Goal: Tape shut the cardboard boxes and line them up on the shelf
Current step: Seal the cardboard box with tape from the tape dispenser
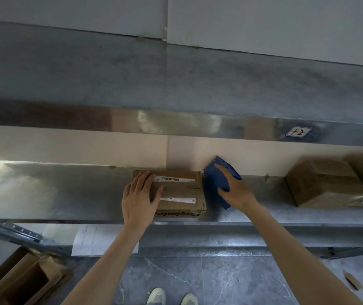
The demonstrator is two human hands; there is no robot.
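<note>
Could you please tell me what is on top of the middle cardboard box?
The left hand rests on the cardboard box beside two white labels; anything under the hand is hidden.

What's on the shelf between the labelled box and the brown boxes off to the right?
In the head view, a blue package under the right hand, right beside the labelled box; then bare shelf up to the brown boxes.
</note>
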